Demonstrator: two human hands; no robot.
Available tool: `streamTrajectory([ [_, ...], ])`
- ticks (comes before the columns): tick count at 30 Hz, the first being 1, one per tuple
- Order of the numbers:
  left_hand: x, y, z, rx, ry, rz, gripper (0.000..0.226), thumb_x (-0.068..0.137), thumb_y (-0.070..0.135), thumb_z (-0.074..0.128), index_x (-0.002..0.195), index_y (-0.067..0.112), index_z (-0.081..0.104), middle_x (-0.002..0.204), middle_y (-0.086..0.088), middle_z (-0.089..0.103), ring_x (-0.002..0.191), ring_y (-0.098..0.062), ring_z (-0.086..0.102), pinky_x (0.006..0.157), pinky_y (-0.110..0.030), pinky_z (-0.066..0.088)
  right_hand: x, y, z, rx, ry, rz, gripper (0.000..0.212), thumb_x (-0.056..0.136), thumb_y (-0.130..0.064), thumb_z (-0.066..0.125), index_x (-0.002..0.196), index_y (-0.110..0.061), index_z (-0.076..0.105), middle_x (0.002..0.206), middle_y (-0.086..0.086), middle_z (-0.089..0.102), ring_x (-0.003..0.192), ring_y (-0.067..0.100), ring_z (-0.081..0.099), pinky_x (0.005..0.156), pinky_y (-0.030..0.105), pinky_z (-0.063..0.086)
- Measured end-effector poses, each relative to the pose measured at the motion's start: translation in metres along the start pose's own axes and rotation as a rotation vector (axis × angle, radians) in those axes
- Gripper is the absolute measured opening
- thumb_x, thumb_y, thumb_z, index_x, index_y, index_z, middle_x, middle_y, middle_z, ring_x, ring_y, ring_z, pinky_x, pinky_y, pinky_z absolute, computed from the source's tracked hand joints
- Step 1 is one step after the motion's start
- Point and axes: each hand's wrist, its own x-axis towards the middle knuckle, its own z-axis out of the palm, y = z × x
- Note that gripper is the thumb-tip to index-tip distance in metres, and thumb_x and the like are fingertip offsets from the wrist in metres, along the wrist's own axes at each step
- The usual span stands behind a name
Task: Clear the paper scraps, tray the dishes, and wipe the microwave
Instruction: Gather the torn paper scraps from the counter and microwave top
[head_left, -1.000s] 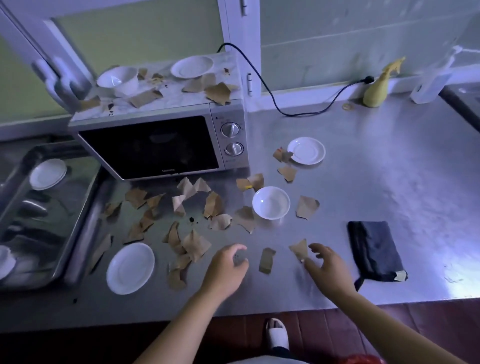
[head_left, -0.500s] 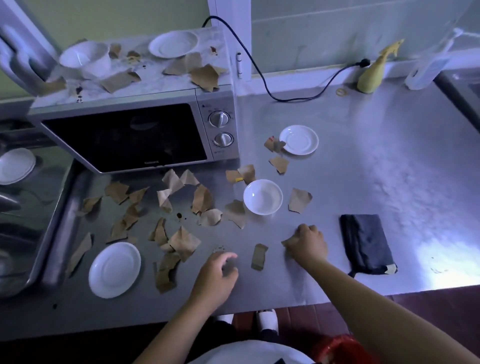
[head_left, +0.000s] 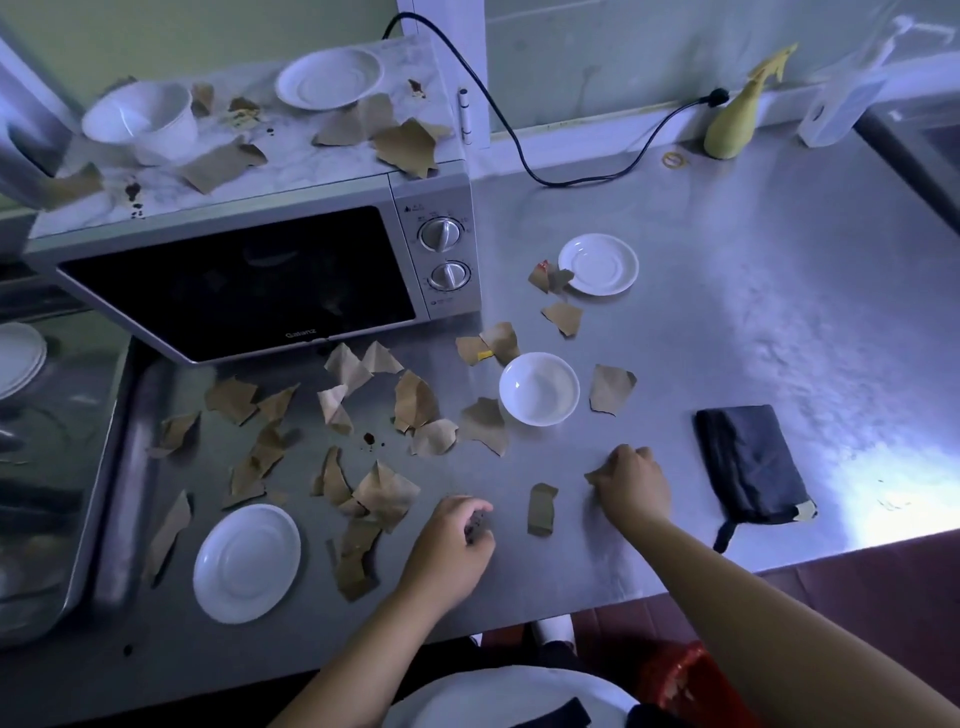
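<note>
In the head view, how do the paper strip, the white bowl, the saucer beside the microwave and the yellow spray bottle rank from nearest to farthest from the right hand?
From the right hand, gripping a scrap:
1. Paper strip, just to its left.
2. Bowl, behind it and leftward.
3. Saucer, farther back, by the microwave.
4. Spray bottle, against the back wall.

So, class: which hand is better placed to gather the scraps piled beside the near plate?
Left. The left hand sits right beside that pile, by the near plate; the right hand is farther off near the dark cloth and grips a scrap.
</note>
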Motion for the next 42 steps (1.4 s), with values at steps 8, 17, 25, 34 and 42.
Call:
streamTrajectory([
  [8, 0.007, 0.000, -0.005, 0.019, -0.101, -0.016, 0.031, 0.093, 0.023, 0.056, 0.122, 0.031, 0.062, 0.116, 0.018, 0.057, 0.101, 0.005, 0.052, 0.080, -0.014, 0.040, -0.009, -0.001, 0.003, 0.156, -0.003, 0.116, 0.011, 0.095, -0.020, 0.059, 0.091, -0.011, 0.064, 0.099, 0.007, 0.057, 0.086, 0.028, 0.059, 0.074, 0.035, 0.049],
  [17, 0.042, 0.029, 0.012, 0.198, -0.235, 0.100, 0.033, 0.088, 0.020, 0.061, 0.121, 0.025, 0.063, 0.121, 0.005, 0.064, 0.100, -0.013, 0.058, 0.085, -0.024, 0.046, -0.081, 0.011, -0.014, 0.912, -0.075, 0.292, 0.016, 0.082, 0.012, 0.070, 0.082, -0.003, 0.062, 0.083, 0.021, 0.063, 0.076, 0.037, 0.066, 0.079, 0.051, 0.060],
  [25, 0.076, 0.065, 0.027, 0.661, -0.396, 0.399, 0.056, 0.087, 0.002, 0.052, 0.137, 0.027, 0.050, 0.139, 0.000, 0.040, 0.124, -0.025, 0.044, 0.096, -0.035, 0.043, -0.140, 0.029, -0.042, 1.059, -0.109, 0.395, 0.015, 0.077, 0.009, 0.077, 0.082, 0.005, 0.063, 0.078, 0.024, 0.062, 0.066, 0.031, 0.064, 0.052, 0.028, 0.050],
  [34, 0.092, 0.081, 0.028, 0.925, -0.473, 0.573, 0.014, 0.090, 0.013, 0.060, 0.098, 0.023, 0.064, 0.118, -0.001, 0.050, 0.117, -0.022, 0.044, 0.084, -0.029, 0.036, -0.161, 0.035, -0.058, 1.226, -0.116, 0.421, 0.025, 0.089, -0.013, 0.072, 0.099, 0.010, 0.068, 0.084, 0.016, 0.076, 0.069, 0.020, 0.073, 0.067, 0.028, 0.053],
  [42, 0.070, 0.069, 0.002, 0.181, -0.380, 0.213, 0.011, 0.078, 0.021, 0.080, 0.073, 0.021, 0.070, 0.084, 0.003, 0.072, 0.074, -0.009, 0.061, 0.069, -0.028, 0.048, -0.145, 0.031, -0.052, 1.218, -0.181, 0.416, 0.008, 0.090, -0.001, 0.067, 0.097, 0.001, 0.071, 0.091, 0.016, 0.076, 0.076, 0.021, 0.067, 0.065, 0.025, 0.052],
])
